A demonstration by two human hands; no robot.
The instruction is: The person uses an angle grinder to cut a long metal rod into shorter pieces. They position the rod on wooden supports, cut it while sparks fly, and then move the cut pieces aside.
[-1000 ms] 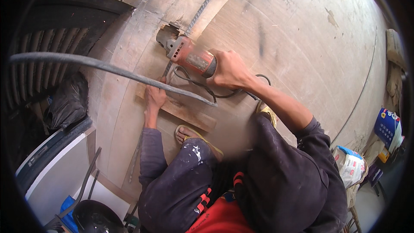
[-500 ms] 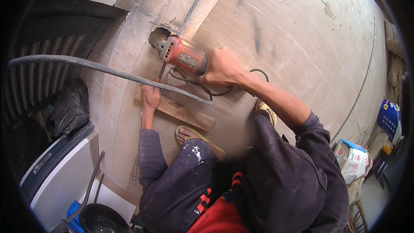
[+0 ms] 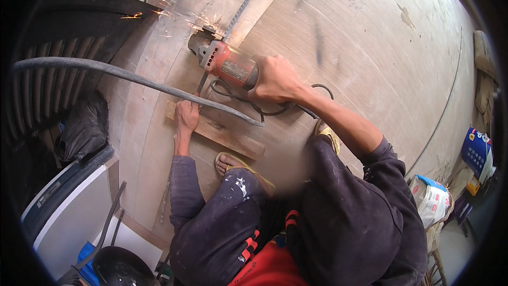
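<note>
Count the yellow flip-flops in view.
2: the left flip-flop beside the wooden board, and the right flip-flop, partly covered by the trouser leg.

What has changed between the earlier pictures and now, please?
Bright sparks now spray leftward from the head of the red angle grinder. The hold is unchanged: right hand on the grinder, left hand on the ribbed bar.

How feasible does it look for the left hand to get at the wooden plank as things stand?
Likely yes: the left hand is at the left end of the wooden plank, with no visible obstacle between, though it seems to grip the rebar.
</note>
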